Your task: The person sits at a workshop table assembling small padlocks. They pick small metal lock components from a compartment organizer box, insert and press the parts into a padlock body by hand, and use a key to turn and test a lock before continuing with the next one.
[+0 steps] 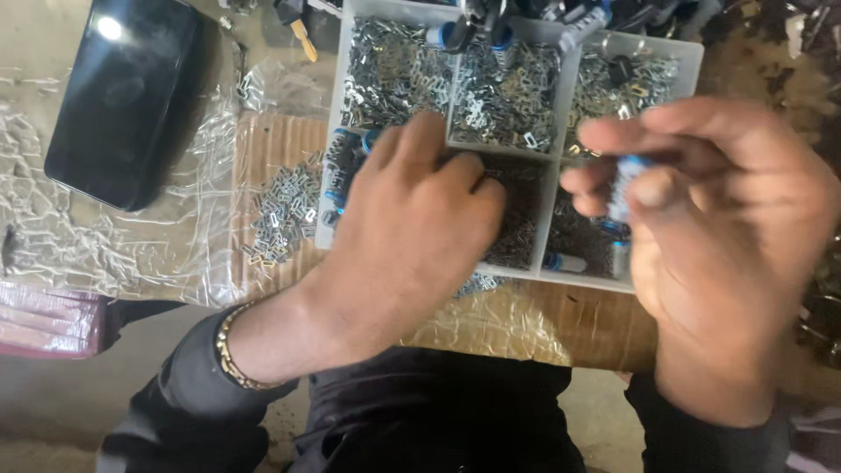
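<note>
My left hand (412, 219) reaches palm-down into the near middle compartment of a white divided tray (561, 96), its fingers curled among small dark metal parts; what it pinches is hidden. My right hand (710, 228) hovers over the tray's near right compartment, gripping a small blue-and-white cylindrical part (624, 188) between thumb and fingers. The tray's far compartments hold heaps of small silver metal clips (394, 70). More blue-capped cylinders (565, 261) lie in the near compartments.
A loose pile of silver clips (285, 210) lies on brown cardboard (578, 324) left of the tray. A black phone (123, 96) rests on crinkled clear plastic (114, 245) at the far left. Dark tools and parts crowd the tray's far edge.
</note>
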